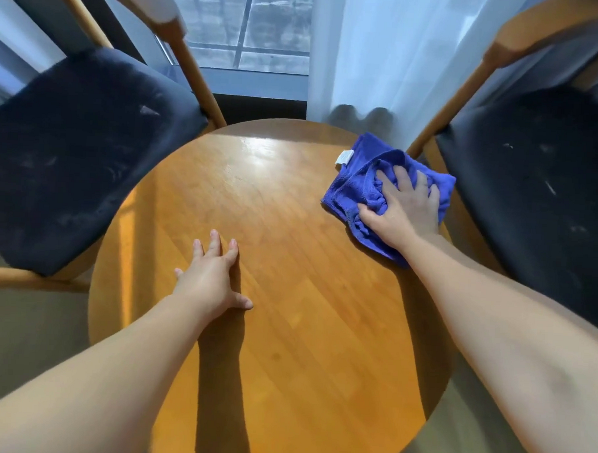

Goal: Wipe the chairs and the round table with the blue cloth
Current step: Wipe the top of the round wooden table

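Currently the cloth (359,176) sits on the table (286,328) at its far right edge, just beside the right chair (539,189). It's crumpled into loose folds, with a white label (344,157) at the far corner. On top lies the right hand (403,210), fingers spread and pressing down. The thumb sits against a bunched fold and may be nipping it; hard to tell from this angle. The left hand (213,277) is flat on bare wood, centre-left, fingers splayed, holding nothing. Looks like bracing.

Handling, my read: the cloth is light, soft and limp, with no stiffness, so it rucks up under a push instead of sliding as a sheet. The wood top has a sheen, so drag is probably low. Best hold is palm over the middle of the bundle, fingers wide, loose edges tucked under. The dark plush seats, left chair (81,155) included, likely drag more, so grip a wad there rather than pressing flat.
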A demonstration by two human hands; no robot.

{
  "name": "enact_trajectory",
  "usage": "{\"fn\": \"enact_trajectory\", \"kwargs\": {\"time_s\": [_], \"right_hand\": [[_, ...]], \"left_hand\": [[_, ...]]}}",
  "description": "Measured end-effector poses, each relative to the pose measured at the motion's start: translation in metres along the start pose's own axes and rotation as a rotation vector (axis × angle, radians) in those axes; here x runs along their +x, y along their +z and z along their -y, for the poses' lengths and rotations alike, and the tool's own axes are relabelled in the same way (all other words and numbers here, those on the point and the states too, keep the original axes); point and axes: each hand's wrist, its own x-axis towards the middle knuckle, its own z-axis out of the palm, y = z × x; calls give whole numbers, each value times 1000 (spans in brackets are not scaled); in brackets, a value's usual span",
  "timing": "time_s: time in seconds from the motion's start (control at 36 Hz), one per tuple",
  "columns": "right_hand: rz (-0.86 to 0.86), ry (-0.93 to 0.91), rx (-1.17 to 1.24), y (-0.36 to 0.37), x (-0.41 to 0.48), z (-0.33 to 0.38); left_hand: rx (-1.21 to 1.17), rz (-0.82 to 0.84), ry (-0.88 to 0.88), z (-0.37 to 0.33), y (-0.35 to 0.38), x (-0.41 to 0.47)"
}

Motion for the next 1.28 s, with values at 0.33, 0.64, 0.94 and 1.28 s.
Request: {"fn": "enact_trajectory", "kwargs": {"time_s": [0.33,0.64,0.94,1.28], "right_hand": [[-26,166,68,12,-89,-50],[173,374,224,-5,-161,-77],[243,271,231,-108,-261,-71],[52,-278,78,-286,-383,-43]], "left_hand": [[29,-26,-8,-2,-1,-1],[143,-224,166,-18,11,-40],[-35,-276,506,-77,-27,-163],[-272,-173,908,-119,-96,-311]]}}
